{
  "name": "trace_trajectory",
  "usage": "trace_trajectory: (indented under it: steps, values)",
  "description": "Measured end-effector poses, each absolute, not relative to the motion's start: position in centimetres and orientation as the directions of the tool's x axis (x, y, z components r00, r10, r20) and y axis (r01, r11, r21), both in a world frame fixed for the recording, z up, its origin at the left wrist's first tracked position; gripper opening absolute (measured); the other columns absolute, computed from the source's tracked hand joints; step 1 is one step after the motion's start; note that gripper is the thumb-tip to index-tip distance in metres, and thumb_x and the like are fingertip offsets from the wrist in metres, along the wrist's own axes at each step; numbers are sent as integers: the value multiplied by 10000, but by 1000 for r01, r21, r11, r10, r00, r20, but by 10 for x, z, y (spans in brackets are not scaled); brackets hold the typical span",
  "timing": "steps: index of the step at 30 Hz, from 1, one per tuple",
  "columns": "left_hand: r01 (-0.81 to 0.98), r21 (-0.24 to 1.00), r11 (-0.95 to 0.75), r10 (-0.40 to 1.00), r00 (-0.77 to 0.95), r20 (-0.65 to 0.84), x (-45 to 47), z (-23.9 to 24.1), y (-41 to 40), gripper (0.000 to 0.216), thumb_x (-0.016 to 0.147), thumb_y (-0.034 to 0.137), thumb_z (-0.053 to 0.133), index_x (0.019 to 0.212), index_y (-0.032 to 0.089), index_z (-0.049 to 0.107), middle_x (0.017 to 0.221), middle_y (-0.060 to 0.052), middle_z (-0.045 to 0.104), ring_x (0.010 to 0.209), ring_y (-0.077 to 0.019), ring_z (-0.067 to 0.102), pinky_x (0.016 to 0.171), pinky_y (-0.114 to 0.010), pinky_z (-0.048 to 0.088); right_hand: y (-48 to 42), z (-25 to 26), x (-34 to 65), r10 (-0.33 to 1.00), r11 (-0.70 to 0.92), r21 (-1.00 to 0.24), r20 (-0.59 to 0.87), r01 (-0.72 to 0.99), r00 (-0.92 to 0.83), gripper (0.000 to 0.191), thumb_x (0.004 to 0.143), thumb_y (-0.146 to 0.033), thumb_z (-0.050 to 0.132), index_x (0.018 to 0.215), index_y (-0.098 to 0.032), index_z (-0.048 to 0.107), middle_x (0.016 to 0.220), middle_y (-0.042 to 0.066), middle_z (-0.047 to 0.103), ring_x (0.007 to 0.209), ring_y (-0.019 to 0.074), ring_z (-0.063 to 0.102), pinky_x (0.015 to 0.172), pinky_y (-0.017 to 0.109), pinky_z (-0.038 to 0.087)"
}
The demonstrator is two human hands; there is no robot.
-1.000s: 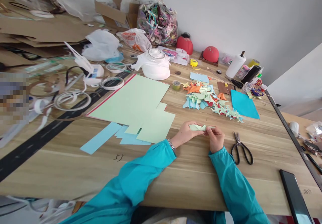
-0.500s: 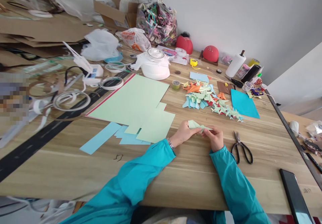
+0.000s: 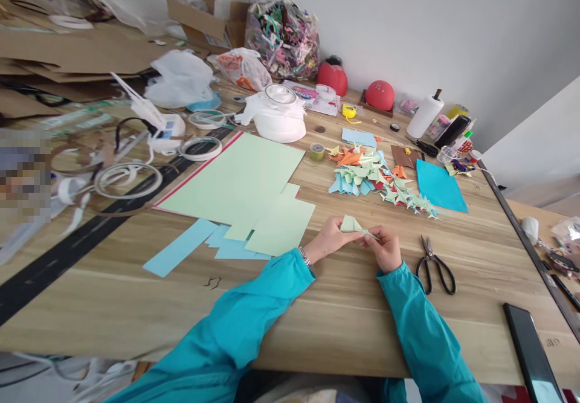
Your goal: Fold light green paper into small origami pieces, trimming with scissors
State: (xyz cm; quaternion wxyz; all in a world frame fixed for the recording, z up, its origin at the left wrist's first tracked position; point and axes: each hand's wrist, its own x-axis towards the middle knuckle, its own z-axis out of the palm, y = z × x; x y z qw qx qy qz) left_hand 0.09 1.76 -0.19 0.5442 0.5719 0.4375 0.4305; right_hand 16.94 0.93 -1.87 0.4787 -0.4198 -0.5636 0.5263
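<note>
Left hand (image 3: 330,241): fingers pinched on the folded green paper (image 3: 351,225), thumb on top
Right hand (image 3: 387,249): curled, fingertips gripping the paper's right tip
Paper: just above the tabletop (image 3: 317,324), scissors (image 3: 435,265) near right

You get bright, even daylight, soft faint shadows under scissors (image 3: 435,266). Mild glare on phone (image 3: 533,354) screen. Wide-angle bend stretches your frame edges. Pixelated block at left; tape rolls (image 3: 129,176) nearby smeared. Centre stays sharp.

Long teal sleeves on both arms; metal bracelet (image 3: 307,258) at left wrist
</note>
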Motion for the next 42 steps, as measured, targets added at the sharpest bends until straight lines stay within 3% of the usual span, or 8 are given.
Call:
trace_trajectory:
  steps: [3, 9, 16, 31, 42]
  values:
    - [22, 1000, 15, 962, 273, -20, 0, -3, 18, 273, 664, 388, 698, 655, 118, 661, 650, -33, 664, 612, -137, 583, 570, -228, 439, 9, -19, 169, 976, 78, -995, 88, -58, -197, 211, 719, -371, 700, 755, -176, 628, 632, 18, 689, 546, 139, 625, 558, 281, 534]
    - [-131, 985, 112, 952, 298, -68, 1, -1, 17, 272, 644, 330, 731, 811, 120, 687, 643, -24, 656, 596, -129, 578, 580, -236, 455, 8, -16, 167, 979, 60, -993, 79, -106, -188, 210, 692, -336, 726, 787, -179, 624, 630, 12, 693, 493, 130, 608, 490, 268, 521]
    - [-263, 952, 159, 942, 330, -66, 3, -2, 17, 232, 621, 281, 748, 771, 110, 701, 590, -16, 630, 522, -106, 532, 524, -230, 436, 8, -18, 165, 986, 60, -980, 87, -188, -141, 169, 655, -286, 750, 740, -179, 649, 599, 7, 693, 446, 129, 588, 436, 265, 503]
    - [-218, 973, 77, 926, 377, 11, 0, 7, 15, 232, 639, 348, 729, 669, 119, 718, 554, -26, 609, 543, -118, 527, 547, -244, 415, 6, -13, 166, 977, 40, -994, 60, -104, -203, 231, 647, -360, 746, 723, -185, 615, 575, 2, 668, 482, 137, 592, 490, 280, 506]
    - [-224, 972, 69, 917, 397, 27, 2, 4, 14, 210, 646, 313, 732, 708, 113, 718, 623, -45, 644, 576, -126, 551, 563, -247, 441, 7, -16, 166, 992, 3, -976, 31, -218, -124, 124, 628, -248, 729, 650, -178, 628, 563, -1, 675, 403, 111, 545, 404, 240, 442]
